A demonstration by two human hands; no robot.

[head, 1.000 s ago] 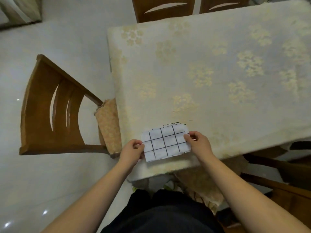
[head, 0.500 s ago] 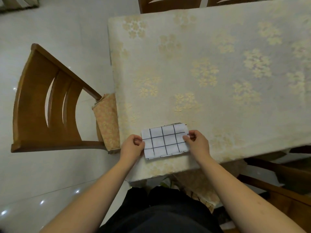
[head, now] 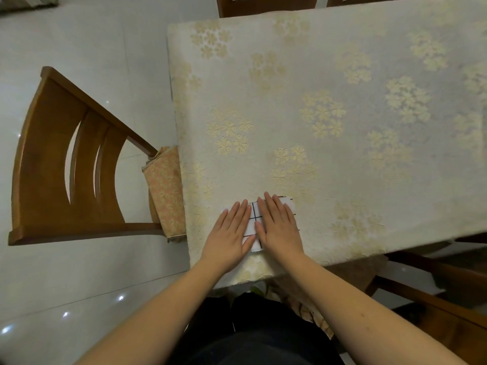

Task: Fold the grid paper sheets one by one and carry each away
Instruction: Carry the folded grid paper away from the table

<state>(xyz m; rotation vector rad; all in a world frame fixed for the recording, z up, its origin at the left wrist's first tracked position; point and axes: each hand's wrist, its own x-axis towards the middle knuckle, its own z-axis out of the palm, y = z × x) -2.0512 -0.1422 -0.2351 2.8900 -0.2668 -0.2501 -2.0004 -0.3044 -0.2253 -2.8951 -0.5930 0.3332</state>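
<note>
A home dining room: a table (head: 342, 106) draped in a cream cloth woven with gold flower clusters, wooden chairs (head: 66, 164) with curved slatted backs and floral seat cushions (head: 166, 191) drawn up around it, on a glossy pale tiled floor (head: 79, 272).

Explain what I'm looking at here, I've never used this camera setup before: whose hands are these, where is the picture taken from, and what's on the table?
There is no machine here. The picture comes from one wide-angle camera worn on a person's head, looking forward and down, so the two bare arms coming in from the bottom are the wearer's own. The left hand and right hand lie flat, side by side, palms down on a folded sheet of grid paper, pressing it onto the table near its front edge. Nothing is gripped or lifted; the paper is pinned under open hands, mostly hidden. The table wears a pale cloth with gold flowers. A wooden chair stands to the left.
</note>
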